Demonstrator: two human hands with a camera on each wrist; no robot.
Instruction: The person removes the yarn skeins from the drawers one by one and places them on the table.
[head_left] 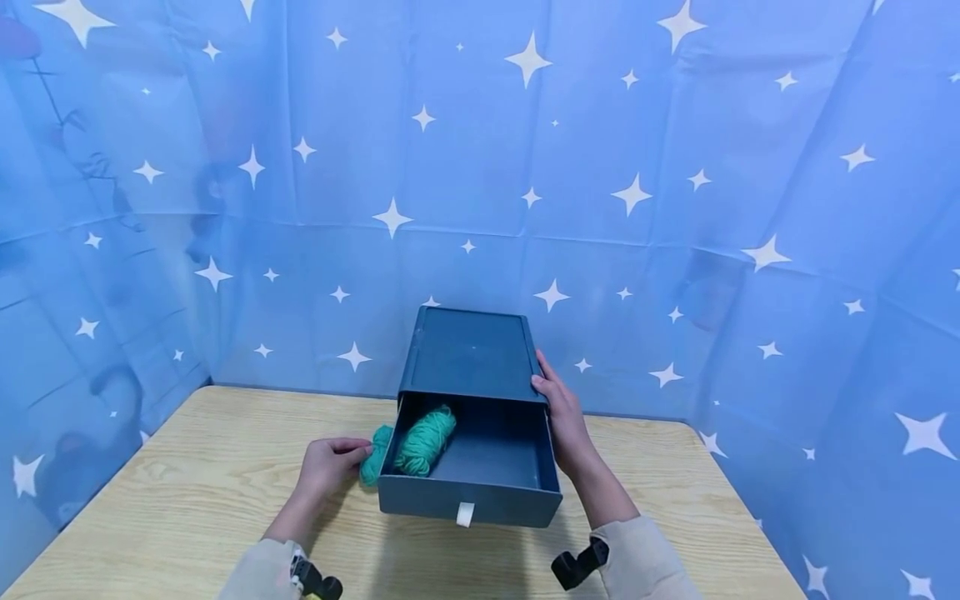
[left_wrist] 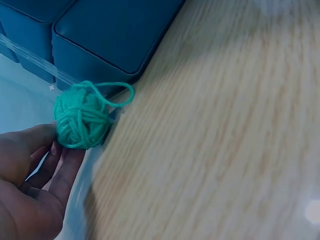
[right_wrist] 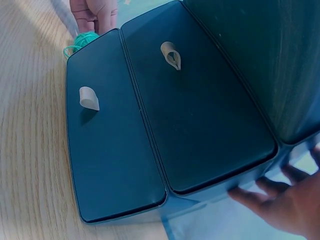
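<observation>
My left hand (head_left: pixel 330 464) pinches a small green yarn ball (left_wrist: pixel 82 117) between thumb and fingertips, close beside the left side of a dark blue drawer unit (head_left: pixel 472 350). A loose loop of yarn sticks out of the ball. The top drawer (head_left: pixel 480 500) is pulled out toward me, with another green yarn skein (head_left: pixel 425 442) lying in its left part. On the unit's right side rests my right hand (head_left: pixel 566 417), thumb at the top front edge and fingers stretched along the side wall (right_wrist: pixel 220 195).
Below the pulled-out drawer, the middle drawer (right_wrist: pixel 200 115) and bottom drawer (right_wrist: pixel 110 155) are closed, each with a pale pull tab. The unit stands on a wooden table (head_left: pixel 225 467), near a blue star-patterned curtain (head_left: pixel 480 167) behind it.
</observation>
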